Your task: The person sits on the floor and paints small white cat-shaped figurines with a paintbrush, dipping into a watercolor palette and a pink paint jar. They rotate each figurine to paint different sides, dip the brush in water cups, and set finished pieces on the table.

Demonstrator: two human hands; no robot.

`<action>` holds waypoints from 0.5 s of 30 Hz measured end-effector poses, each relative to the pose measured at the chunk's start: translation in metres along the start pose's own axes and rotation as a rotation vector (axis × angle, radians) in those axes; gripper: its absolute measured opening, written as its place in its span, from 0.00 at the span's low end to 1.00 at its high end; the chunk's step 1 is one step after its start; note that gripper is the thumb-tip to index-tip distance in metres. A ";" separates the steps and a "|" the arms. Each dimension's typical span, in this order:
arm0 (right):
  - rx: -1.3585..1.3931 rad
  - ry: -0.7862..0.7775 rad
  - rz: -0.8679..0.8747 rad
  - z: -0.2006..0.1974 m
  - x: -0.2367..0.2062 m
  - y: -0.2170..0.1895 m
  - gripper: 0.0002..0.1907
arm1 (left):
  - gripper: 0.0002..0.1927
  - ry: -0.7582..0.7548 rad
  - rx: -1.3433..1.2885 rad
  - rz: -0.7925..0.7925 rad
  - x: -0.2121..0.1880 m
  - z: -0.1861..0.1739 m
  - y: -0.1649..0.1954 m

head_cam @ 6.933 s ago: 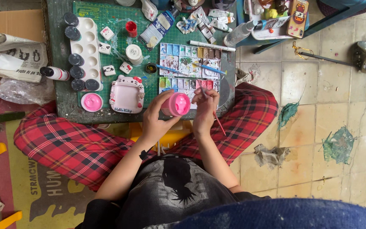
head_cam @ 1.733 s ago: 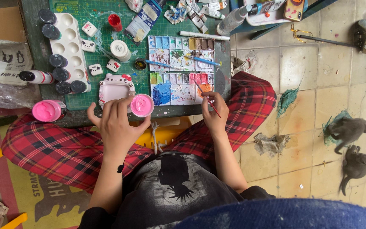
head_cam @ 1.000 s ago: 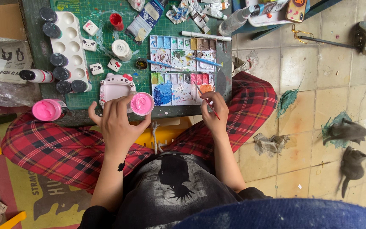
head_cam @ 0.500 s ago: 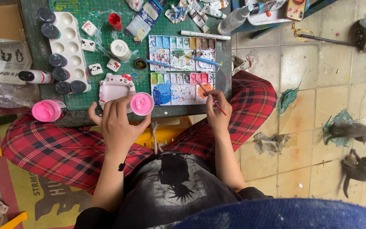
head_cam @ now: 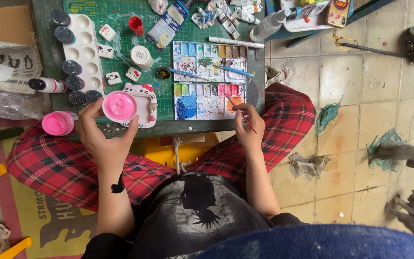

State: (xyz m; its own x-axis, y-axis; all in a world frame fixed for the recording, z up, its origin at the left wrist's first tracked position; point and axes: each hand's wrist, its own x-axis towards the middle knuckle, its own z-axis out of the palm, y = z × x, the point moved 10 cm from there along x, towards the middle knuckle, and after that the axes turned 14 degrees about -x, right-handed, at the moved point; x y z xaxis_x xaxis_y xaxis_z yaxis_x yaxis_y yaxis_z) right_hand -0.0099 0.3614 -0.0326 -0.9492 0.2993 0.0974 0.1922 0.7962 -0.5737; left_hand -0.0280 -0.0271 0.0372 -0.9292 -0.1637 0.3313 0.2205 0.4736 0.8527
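Hands of a seated person fill the middle of the frame, well apart from each other. The left hand (head_cam: 102,139), left of centre, grips a round pink disc (head_cam: 119,106) between its fingertips, held just over a white cat-shaped frame (head_cam: 144,103) at the near edge of a green cutting mat (head_cam: 120,48). The right hand (head_cam: 249,127), right of centre, pinches a thin paintbrush (head_cam: 239,112), whose tip reaches up to a paint tray (head_cam: 209,74) stained blue, pink and orange. Just left of the left hand sits a pink jar (head_cam: 57,123). Above it, in the upper left, a white mixing palette (head_cam: 85,45) lies beside a row of dark-capped bottles (head_cam: 70,81). Red plaid trousers (head_cam: 49,168) spread across the lower frame under both arms. On the tiled floor (head_cam: 341,86) at the right edge, two grey kittens (head_cam: 410,213) are near smears of green paint.
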 end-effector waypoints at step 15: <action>0.924 -0.099 -0.176 0.013 -0.044 -0.033 0.04 | 0.36 -0.128 -0.150 0.117 -0.006 0.050 0.037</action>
State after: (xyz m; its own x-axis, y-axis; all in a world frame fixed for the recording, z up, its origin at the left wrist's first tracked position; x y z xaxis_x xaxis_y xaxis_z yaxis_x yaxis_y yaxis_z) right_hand 0.0227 0.3154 -0.0287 -0.9707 0.1346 0.1990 -0.1894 0.0807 -0.9786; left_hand -0.0291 0.0348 0.0459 -0.9226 0.0009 0.3857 0.3620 0.3473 0.8651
